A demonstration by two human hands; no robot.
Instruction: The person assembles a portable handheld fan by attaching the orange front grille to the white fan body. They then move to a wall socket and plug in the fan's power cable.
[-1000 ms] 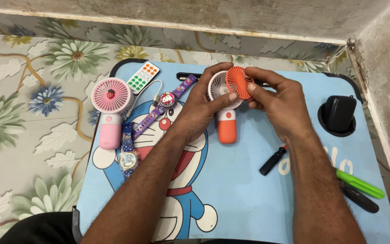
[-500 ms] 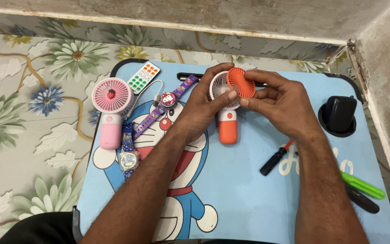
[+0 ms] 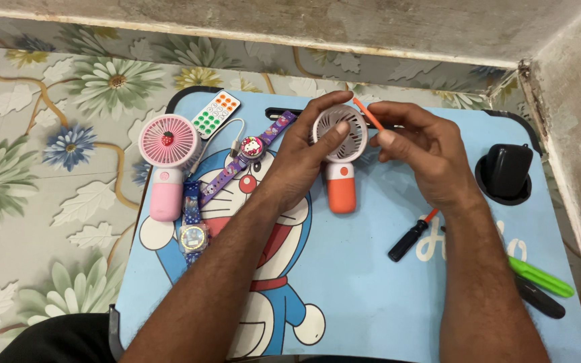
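I have the orange handheld fan [image 3: 339, 161] standing upright near the middle of the blue cartoon-print bench [image 3: 371, 296], its orange handle resting on the surface and its white round head raised toward me. My left hand [image 3: 304, 158] clasps the fan head from the left, thumb laid across the white grille. My right hand [image 3: 425, 154] pinches a thin orange front cover [image 3: 369, 115], seen almost edge-on, just beside the upper right of the head. So the cover is off the fan, or at least tipped clear of it; I cannot tell whether one edge still touches the rim. The grille and the body look otherwise whole, so I judge the work only part done. A black-handled screwdriver with an orange shaft [image 3: 411, 236] lies untouched by my right wrist. A pink fan [image 3: 167, 158], two children's watches [image 3: 237, 168] and a small white remote [image 3: 215, 114] lie to the left.
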